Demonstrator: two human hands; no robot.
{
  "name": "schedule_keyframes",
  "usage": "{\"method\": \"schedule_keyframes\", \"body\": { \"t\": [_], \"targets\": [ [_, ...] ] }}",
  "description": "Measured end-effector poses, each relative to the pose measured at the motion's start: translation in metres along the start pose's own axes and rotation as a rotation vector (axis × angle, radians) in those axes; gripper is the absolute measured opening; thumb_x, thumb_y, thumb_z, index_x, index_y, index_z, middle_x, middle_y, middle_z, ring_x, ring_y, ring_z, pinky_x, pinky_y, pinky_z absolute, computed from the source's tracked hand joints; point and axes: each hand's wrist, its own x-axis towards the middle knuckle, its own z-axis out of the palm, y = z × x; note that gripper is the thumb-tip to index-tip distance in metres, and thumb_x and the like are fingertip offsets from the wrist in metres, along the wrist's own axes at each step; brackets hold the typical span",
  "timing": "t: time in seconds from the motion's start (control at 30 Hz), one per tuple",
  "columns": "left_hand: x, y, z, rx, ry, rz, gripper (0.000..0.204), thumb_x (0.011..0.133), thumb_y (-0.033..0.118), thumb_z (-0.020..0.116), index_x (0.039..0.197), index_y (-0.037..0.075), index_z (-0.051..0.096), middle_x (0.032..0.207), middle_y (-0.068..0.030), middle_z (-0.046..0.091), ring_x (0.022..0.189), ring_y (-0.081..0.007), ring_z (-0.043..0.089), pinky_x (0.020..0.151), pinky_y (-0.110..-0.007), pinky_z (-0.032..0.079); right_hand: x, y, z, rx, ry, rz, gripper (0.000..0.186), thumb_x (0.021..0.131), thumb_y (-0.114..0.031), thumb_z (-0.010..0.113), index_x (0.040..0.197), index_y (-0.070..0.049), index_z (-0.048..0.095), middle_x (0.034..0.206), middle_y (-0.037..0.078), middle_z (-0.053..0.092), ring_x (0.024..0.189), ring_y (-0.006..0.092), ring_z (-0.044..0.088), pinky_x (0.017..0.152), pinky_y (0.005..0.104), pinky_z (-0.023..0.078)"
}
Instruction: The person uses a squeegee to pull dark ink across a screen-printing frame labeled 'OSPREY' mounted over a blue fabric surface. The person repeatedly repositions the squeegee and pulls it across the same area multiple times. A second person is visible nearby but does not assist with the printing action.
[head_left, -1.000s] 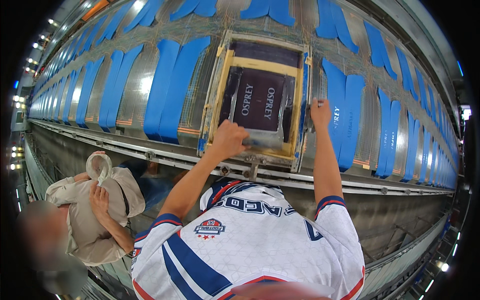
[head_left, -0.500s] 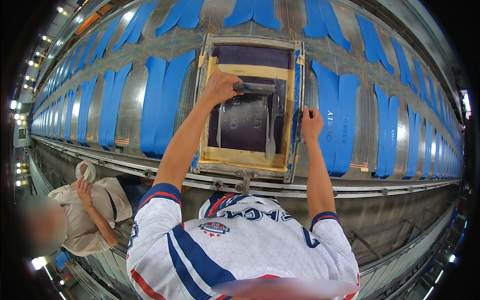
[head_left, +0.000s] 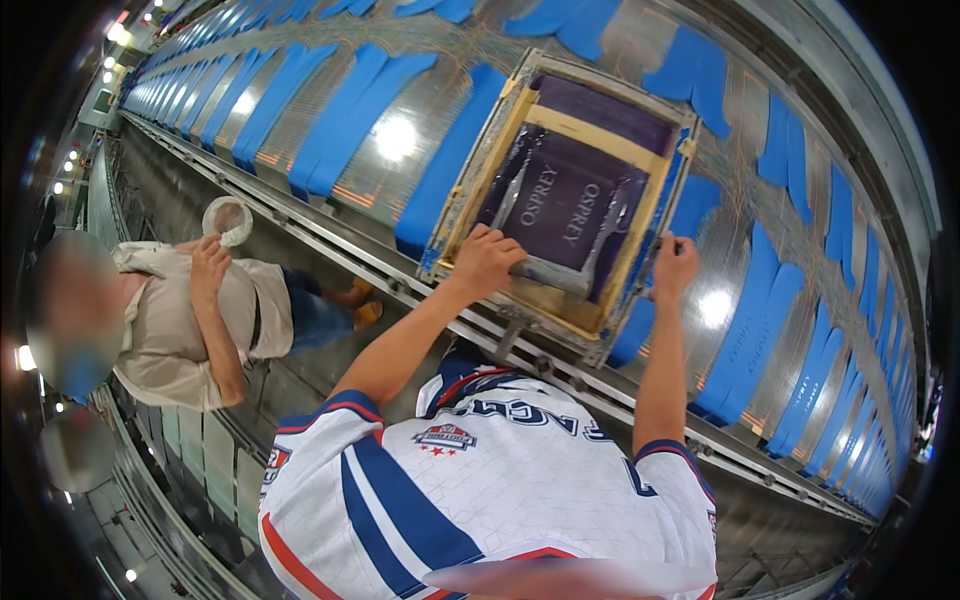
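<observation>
My left hand point(head_left: 487, 262) is closed round the left end of a squeegee point(head_left: 558, 276), which lies across the near part of a printing screen. The screen's dark purple mesh point(head_left: 562, 185) carries two pale lines of lettering, with wet, glossy streaks along its sides. Tan tape edges the mesh inside a worn, paint-stained screen frame point(head_left: 613, 87). At the frame's right side my right hand point(head_left: 675, 265) has its fingers curled on the edge; the exact grip is partly hidden. Beneath and beside the frame lie blue fabric pieces point(head_left: 752, 325), some with printed lettering.
A long metal table point(head_left: 395, 140) runs diagonally, bearing rows of blue pieces. Its near side has a metal rail point(head_left: 375, 270) with bolts. At the left, in the aisle, stands a person in a beige shirt point(head_left: 190, 330), one hand near a white ring-shaped thing point(head_left: 229, 221).
My left hand has drawn the squeegee from the screen's far part to its near part. The lettering on the mesh now shows clearly. My view has turned, so the table slants.
</observation>
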Motion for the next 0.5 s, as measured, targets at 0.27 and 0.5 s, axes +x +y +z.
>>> {"method": "schedule_keyframes", "body": {
  "t": [0.27, 0.5],
  "targets": [
    [0.026, -0.01, -0.007, 0.017, -0.176, -0.014, 0.025, 0.066, 0.023, 0.084, 0.088, 0.014, 0.075, 0.089, 0.0012, 0.069, 0.087, -0.0209, 0.062, 0.083, -0.038, 0.043, -0.018, 0.019, 0.018, 0.204, -0.082, 0.182, 0.028, 0.098, -0.03, 0.06, 0.08, -0.008, 0.057, 0.062, 0.005, 0.049, 0.056, 0.0175, 0.042, 0.058, 0.0403, 0.039],
    [0.026, -0.01, -0.006, -0.039, -0.261, 0.036, 0.027, 0.067, 0.026, 0.085, 0.087, 0.011, 0.074, 0.089, -0.0027, 0.07, 0.083, -0.0249, 0.064, 0.078, -0.04, 0.044, -0.017, 0.014, 0.015, 0.096, -0.105, 0.201, 0.028, 0.097, -0.03, 0.06, 0.081, -0.008, 0.057, 0.067, 0.007, 0.053, 0.057, 0.0197, 0.047, 0.059, 0.0404, 0.039]
  ]
}}
